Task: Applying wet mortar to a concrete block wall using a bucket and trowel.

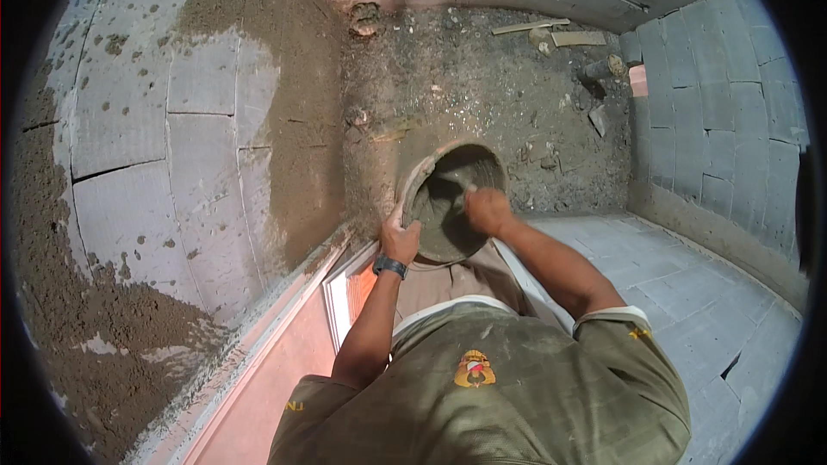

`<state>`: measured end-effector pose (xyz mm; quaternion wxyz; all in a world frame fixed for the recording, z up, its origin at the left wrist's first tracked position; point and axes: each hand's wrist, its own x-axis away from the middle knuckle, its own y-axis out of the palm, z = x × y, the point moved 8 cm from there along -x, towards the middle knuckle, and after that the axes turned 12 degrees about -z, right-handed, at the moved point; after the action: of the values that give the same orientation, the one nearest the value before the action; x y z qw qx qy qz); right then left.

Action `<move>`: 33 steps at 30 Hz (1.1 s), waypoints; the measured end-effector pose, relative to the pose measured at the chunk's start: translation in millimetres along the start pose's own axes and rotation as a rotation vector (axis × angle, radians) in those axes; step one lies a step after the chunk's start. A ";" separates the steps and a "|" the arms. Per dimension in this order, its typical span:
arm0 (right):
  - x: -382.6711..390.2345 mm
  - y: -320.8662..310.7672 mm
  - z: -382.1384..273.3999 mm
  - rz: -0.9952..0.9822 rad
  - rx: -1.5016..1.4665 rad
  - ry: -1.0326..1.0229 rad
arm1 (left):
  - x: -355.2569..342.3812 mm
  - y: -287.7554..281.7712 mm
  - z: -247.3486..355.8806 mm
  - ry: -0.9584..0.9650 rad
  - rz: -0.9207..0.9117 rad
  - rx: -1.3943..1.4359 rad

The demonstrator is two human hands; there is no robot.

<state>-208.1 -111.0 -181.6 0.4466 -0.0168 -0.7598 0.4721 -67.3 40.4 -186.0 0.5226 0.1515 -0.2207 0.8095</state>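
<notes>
My left hand (401, 239) grips the near-left rim of a round bucket (420, 170) holding wet grey mortar (448, 224). My right hand (488, 209) is closed around the handle of a tool, probably a trowel (466, 190), that reaches into the bucket; its lower end is hard to make out. I wear a dark watch on my left wrist and a green T-shirt below.
Grey block walls (715, 120) surround a rough dirt floor (543, 103) strewn with rubble and boards (577, 39). The left block wall (121, 146) is partly coated in brown wet render. A pink board (267, 379) with a white edge runs along the lower left.
</notes>
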 end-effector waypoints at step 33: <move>29.1 57.0 -29.2 -0.539 0.025 -0.250 | 6.4 -11.5 -2.4 0.010 0.039 0.030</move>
<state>-227.9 -45.9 -199.5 0.4589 0.2494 -0.7803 0.3440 -59.4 50.7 -182.8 0.5055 0.1508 -0.2087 0.8235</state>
